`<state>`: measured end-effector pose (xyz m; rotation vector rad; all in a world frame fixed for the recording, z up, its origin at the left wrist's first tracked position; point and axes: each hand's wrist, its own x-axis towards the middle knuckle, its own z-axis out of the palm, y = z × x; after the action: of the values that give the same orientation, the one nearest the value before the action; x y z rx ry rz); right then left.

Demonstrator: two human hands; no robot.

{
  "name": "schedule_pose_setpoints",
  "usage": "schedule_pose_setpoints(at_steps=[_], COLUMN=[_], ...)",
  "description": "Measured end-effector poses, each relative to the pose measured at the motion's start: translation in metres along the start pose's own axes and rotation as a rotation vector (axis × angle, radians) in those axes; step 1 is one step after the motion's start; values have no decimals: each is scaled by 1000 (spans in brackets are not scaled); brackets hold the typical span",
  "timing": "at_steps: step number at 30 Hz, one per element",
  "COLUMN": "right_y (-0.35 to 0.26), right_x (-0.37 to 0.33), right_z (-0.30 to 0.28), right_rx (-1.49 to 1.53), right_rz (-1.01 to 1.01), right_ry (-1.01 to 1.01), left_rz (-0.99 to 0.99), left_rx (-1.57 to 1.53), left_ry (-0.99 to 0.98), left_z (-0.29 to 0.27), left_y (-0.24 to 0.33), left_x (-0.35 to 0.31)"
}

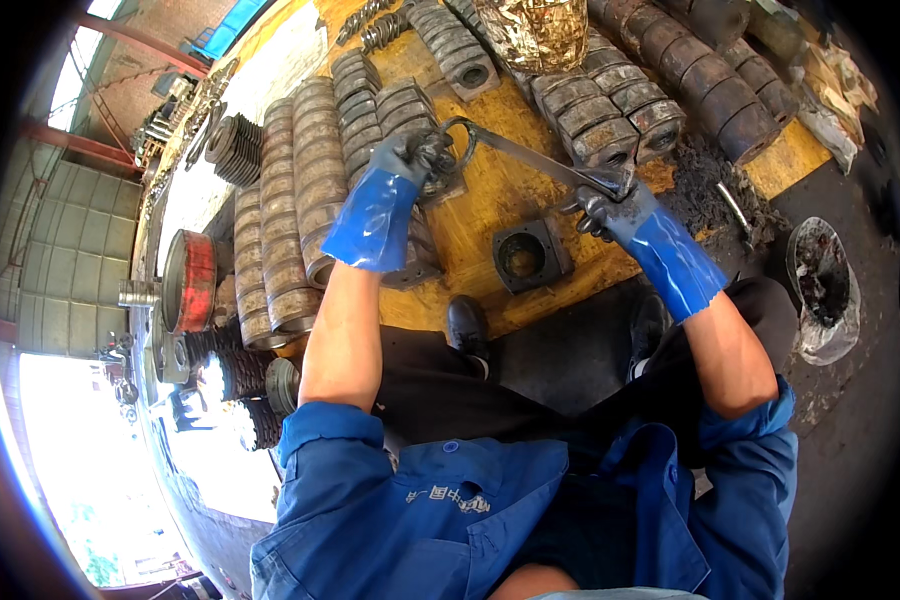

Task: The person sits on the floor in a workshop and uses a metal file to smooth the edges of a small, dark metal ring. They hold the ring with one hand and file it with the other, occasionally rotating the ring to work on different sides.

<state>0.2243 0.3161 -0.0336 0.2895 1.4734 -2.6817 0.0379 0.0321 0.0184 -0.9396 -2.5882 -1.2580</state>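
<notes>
My hands wear blue rubber gloves with dark, greasy fingers. My left hand [420, 165] is closed at the looped end of a long, flat metal bar [530, 158], whose exact kind I cannot make out. Toward the right, my right hand [610, 208] closes around the bar's other end. The bar slants down between them, above the yellow surface [470, 235]. Below it lies a dark square metal block [520, 257] with a round bore. Rows of similar grimy ring-shaped metal parts [315, 165] stand beside my left hand; more blocks [595, 115] sit beyond the bar.
A crumpled, gold-brown wrapped container [535, 35] stands at the far side. Right of my right hand are dark sludge [710, 185], a metal rod [735, 212] and a plastic bag of black matter [823, 285]. A red ring [190, 280] and coil-like parts [240, 372] lie left.
</notes>
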Motion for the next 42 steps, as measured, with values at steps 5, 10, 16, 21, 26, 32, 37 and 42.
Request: schedule_pose_setpoints(at_steps=[5, 10, 16, 21, 26, 32, 37, 42], right_y=[-3, -23, -12, -9, -9, -8, -7, -13], right_x=[-8, -28, -28, -33, -29, -25, -30, -29], right_z=[13, 31, 28, 30, 35, 38, 36, 31], right_rx=[19, -425, -350, -180, 122, 485, 548, 447], right_rz=[22, 20, -58, -27, 198, 407, 436, 304], right_ry=[100, 70, 41, 19, 60, 36, -45, 5], left_rz=[-3, -110, -50, -7, 33, 159, 98, 155], left_rx=[11, -99, -113, -188, -189, -272, -327, -304], left_ry=[0, -29, 48, 65, 83, 192, 134, 130], left_z=[0, -4, -6, -5, -4, 10, 11, 16], left_y=[-13, 9, -1, 13, 18, 26, 20, 33], left_x=[4, 0, -2, -3, -2, -5, -4, -3])
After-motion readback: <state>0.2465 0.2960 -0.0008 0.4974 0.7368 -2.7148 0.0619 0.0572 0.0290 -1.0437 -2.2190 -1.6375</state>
